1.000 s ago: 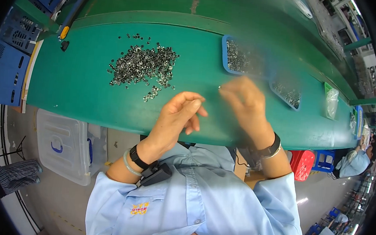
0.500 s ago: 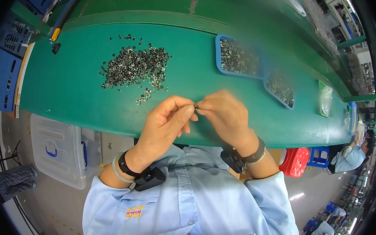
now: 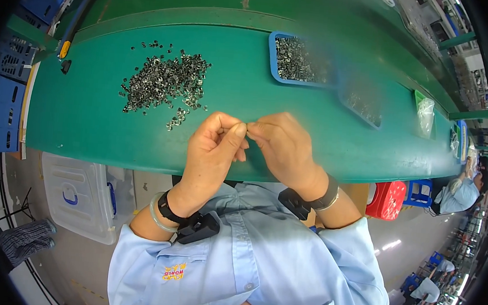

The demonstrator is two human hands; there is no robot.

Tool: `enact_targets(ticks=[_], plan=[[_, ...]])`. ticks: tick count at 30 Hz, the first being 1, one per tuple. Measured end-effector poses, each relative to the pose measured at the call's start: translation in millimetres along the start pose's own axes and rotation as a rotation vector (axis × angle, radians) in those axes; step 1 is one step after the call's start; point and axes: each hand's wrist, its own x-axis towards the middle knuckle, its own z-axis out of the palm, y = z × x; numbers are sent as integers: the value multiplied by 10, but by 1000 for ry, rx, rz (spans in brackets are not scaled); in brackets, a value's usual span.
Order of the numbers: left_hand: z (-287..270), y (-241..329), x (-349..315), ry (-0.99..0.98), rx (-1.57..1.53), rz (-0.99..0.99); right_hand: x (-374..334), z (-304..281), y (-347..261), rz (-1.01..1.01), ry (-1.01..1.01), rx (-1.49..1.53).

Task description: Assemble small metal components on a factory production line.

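Observation:
Over the front of the green bench mat (image 3: 113, 145), my two hands meet fingertip to fingertip. My left hand (image 3: 214, 147) is closed in a pinch between thumb and forefinger. Against it, the thumb and fingers of my right hand (image 3: 284, 147) are pinched together too. Whatever sits between the fingertips is covered by them and too small to make out. Beyond my left hand lies a loose pile of small black and silver metal parts (image 3: 166, 80), with a few strays around it.
At the back right stands a blue tray (image 3: 272, 57) of similar small parts, beside a second, blurred tray (image 3: 367, 121). Farther right is a green tray with a clear bag (image 3: 425, 118). A yellow-handled tool (image 3: 64, 49) lies far left; a lidded plastic bin (image 3: 77, 197) is on the floor.
My right hand has closed in against the left fingertips. The small dark part that showed between them is now hidden. The whole view has shifted slightly.

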Motion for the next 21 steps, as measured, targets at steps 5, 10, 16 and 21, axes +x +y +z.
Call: enact_targets(ticks=[5, 10, 16, 21], plan=[[18, 44, 23, -61, -130, -110, 27, -67, -37, 270, -24, 260], [-1, 23, 6, -187, -496, -229, -22, -8, -77, 602, 71, 949], [7, -7, -22, -225, -596, -243, -82, 31, -96, 584, 95, 1092], [41, 3, -40, -184, -591, -220, -81, 58, -129, 577, 119, 1064]])
